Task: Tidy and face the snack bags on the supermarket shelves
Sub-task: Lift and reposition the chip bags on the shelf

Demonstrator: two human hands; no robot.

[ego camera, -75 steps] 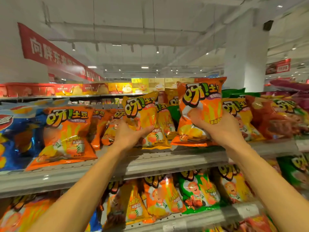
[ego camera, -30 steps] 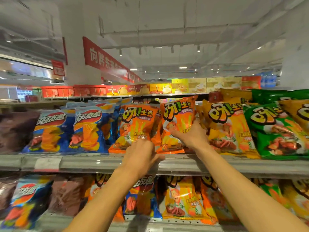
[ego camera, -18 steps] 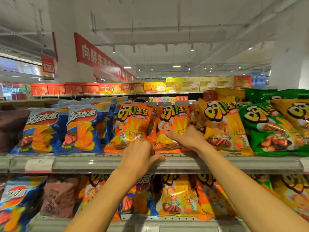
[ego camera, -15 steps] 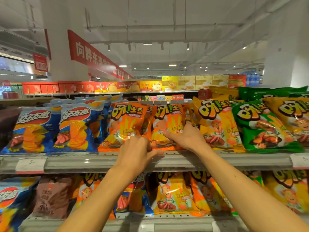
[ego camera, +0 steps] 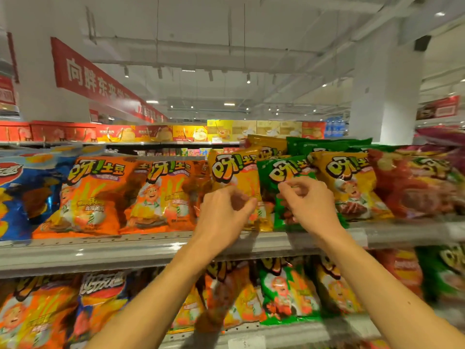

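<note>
A person's 2 hands are raised in front of the upper shelf [ego camera: 125,250] of a supermarket snack aisle, where bags stand in a row, fronts outward. The left hand [ego camera: 224,217] is before the yellow bag [ego camera: 236,172], just left of the green bag [ego camera: 284,172]; its fingers are loosely curled and appear to hold nothing, though whether the fingertips touch the foil cannot be told through the blur. The right hand [ego camera: 309,205] sits over the green bag's lower front, fingers curled, grip seemingly empty. Both bags stand upright, long axis vertical, directly behind the hands and nearer than the 2 orange bags [ego camera: 100,197] left of the green bag. The green bag, overlapping its yellow neighbour, looks the likely next one to square, the right hand closest
</note>
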